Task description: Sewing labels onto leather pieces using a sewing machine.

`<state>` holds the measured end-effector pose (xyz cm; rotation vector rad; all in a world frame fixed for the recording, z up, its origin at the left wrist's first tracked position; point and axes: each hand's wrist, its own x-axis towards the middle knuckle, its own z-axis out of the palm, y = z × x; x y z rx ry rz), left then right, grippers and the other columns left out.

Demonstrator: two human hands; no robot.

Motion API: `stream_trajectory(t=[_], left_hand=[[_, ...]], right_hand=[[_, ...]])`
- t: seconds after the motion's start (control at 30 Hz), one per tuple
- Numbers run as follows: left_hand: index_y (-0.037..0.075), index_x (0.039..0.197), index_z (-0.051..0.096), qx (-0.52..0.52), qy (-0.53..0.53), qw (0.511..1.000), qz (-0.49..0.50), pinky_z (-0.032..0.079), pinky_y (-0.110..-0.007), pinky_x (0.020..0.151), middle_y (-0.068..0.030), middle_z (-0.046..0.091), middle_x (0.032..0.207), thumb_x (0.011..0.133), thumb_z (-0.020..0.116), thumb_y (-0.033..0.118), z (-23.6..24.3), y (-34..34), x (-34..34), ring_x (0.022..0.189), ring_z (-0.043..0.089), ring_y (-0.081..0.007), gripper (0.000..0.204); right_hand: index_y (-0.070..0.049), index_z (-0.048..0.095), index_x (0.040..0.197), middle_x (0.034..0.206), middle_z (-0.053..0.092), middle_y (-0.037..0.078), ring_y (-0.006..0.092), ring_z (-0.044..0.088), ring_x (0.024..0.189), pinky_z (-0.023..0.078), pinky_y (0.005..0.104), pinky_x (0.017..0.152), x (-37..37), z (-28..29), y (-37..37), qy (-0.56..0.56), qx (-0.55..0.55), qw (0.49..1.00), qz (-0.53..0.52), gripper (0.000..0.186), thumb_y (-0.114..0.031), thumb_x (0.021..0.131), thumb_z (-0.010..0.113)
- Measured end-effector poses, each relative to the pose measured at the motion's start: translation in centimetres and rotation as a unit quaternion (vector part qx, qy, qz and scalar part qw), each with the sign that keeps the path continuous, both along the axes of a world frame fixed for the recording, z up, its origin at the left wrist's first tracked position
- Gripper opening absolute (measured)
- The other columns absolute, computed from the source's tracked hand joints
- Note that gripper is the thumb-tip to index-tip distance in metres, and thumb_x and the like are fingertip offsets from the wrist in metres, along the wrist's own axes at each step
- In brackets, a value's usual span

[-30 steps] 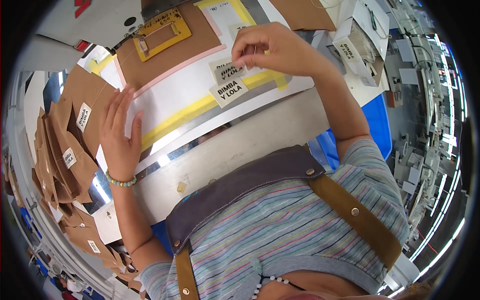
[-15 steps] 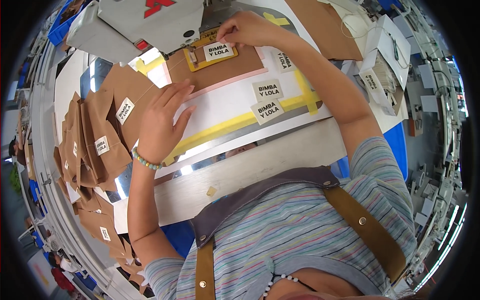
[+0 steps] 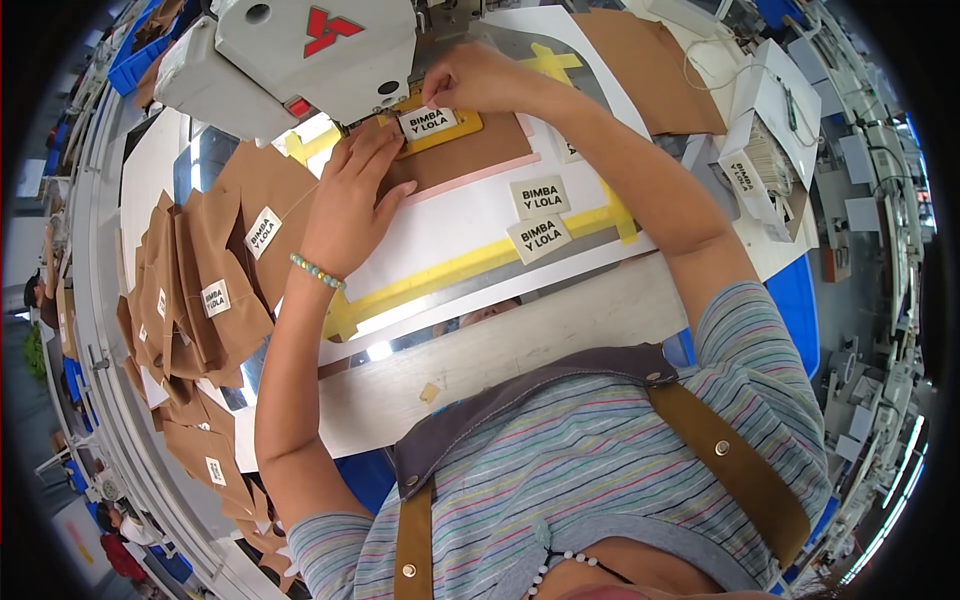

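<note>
My right hand (image 3: pixel 452 80) pinches at the upper left corner of a white label (image 3: pixel 428 121), printed in black, in a yellow frame (image 3: pixel 453 133) on a brown piece (image 3: pixel 463 164) under the sewing machine head (image 3: pixel 310 60). My left hand (image 3: pixel 362 200) is spread, its fingertips at the left side of the frame and label, partly hiding that side. Two more labels (image 3: pixel 540 195) lie on the white sheet (image 3: pixel 450 232) below the brown piece, and another label is partly hidden by my right forearm.
Brown pieces (image 3: pixel 200 290) with labels are piled at the left. More brown sheets (image 3: pixel 640 75) lie at the upper right, beside an open white box (image 3: pixel 762 160) of labels with a cord. A blue bin (image 3: pixel 795 310) sits below the table's right end. Co-workers (image 3: pixel 120 540) appear at the far left.
My right hand has carried a label from the loose labels up into the yellow frame. My left hand has moved up and right, bringing its fingertips to the frame's left side.
</note>
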<state>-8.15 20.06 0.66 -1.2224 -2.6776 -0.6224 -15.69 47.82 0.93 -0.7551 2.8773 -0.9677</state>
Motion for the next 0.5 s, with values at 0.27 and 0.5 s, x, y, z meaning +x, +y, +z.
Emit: stream_trajectory(t=[0.27, 0.5], left_hand=[[0.004, 0.146, 0.064, -0.018, 0.015, 1.0, 0.005, 0.041, -0.048, 0.122, -0.0144, 0.054, 0.158, 0.101, 0.073, 0.027, -1.0, 0.8, -1.1, 0.146, 0.047, -0.0401, 0.052], [0.01, 0.148, 0.065, -0.029, 0.006, 0.999, 0.022, 0.04, -0.049, 0.121, -0.0143, 0.05, 0.159, 0.101, 0.072, 0.031, -1.6, 0.5, -1.3, 0.143, 0.046, -0.0392, 0.052]], right_hand=[[-0.004, 0.082, 0.096, 0.088, 0.08, 0.013, 0.0266, 0.077, 0.086, 0.059, 0.0387, 0.08, 1.1, 0.2, -0.6, 0.029, -0.001, 0.999, -0.017, 0.017, -0.02, 0.091, 0.076], [-0.005, 0.081, 0.103, 0.108, 0.077, 0.01, 0.0301, 0.074, 0.1, 0.058, 0.0409, 0.091, 2.8, 1.3, 0.5, 0.123, 0.093, 0.988, -0.025, 0.016, -0.014, 0.093, 0.071]])
